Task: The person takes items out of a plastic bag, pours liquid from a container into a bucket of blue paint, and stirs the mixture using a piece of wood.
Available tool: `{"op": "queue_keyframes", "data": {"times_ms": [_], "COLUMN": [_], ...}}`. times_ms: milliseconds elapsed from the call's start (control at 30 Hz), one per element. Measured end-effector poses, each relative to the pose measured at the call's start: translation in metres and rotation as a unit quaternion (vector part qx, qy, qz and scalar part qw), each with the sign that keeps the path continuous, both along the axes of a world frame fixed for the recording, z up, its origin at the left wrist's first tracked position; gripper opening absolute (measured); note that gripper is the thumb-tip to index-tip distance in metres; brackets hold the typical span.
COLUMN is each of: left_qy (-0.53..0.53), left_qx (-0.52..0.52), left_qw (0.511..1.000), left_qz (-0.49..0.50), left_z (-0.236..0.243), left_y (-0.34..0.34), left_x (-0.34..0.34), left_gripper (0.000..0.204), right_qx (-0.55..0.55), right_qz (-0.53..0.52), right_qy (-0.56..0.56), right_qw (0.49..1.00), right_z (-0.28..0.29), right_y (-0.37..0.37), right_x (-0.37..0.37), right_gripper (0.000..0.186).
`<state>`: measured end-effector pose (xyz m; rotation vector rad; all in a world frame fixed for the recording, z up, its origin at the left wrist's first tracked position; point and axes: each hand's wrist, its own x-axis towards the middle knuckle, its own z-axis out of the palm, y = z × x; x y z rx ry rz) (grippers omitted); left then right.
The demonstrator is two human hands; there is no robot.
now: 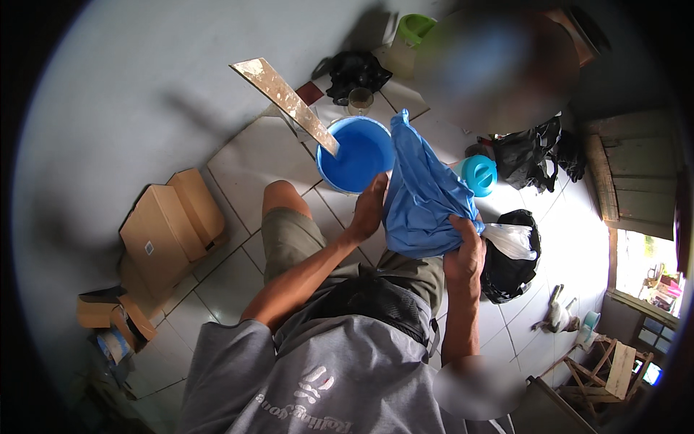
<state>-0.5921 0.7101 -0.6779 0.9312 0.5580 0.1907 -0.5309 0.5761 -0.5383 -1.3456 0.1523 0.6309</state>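
Observation:
I hold a blue plastic bag (pixel 419 195) above the tiled floor. My right hand (pixel 466 249) is shut on the bag's lower bunched end, next to a white plastic bag (pixel 512 240). My left hand (pixel 369 210) presses flat against the blue bag's left side, fingers pointing up. Just beyond it stands a blue bucket (pixel 358 155) with a pale wooden stick (pixel 289 101) leaning into it.
An open cardboard box (pixel 170 224) lies at the left, with smaller boxes (pixel 108 318) near it. Black bags (pixel 517 271) sit at the right, a teal container (pixel 478 173) behind the blue bag, a green bucket (pixel 416 29) and a glass (pixel 360 100) farther back. Wooden frames (pixel 600 369) stand at lower right.

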Motion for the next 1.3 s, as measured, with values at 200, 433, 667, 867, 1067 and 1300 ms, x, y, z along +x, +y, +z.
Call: {"op": "queue_keyframes", "data": {"times_ms": [200,433,667,867,1067,1300], "left_qy": [-0.194,-0.188,-0.112,-0.074,-0.055,-0.066], "left_qx": [-0.370,-0.537,-0.528,-0.521,-0.531,-0.568], "left_qw": [0.905,0.815,0.824,0.834,0.830,0.808], "left_qz": [-0.080,-0.107,-0.172,-0.165,-0.162,-0.139], "left_z": [0.020,0.029,0.036,0.047,0.056,0.048], "left_y": [-0.020,-0.033,-0.039,-0.033,-0.024,-0.022], "left_x": [-0.012,-0.021,-0.044,-0.047,-0.040,-0.032], "left_gripper": [0.067,0.078,0.091,0.087,0.078,0.069], "right_qx": [0.079,-0.197,-0.266,-0.329,-0.271,-0.375], "right_qz": [-0.020,0.214,0.413,0.444,0.415,0.422], "right_qy": [0.117,-0.192,-0.552,-0.528,-0.419,-0.468], "right_qw": [0.990,0.937,0.674,0.645,0.760,0.680], "right_z": [0.010,-0.013,0.002,-0.006,-0.023,-0.011], "right_y": [0.008,0.000,0.016,0.033,0.035,0.047], "right_x": [0.002,0.030,0.050,0.056,0.063,0.055], "right_gripper": [0.035,0.033,0.043,0.048,0.049,0.038]}}
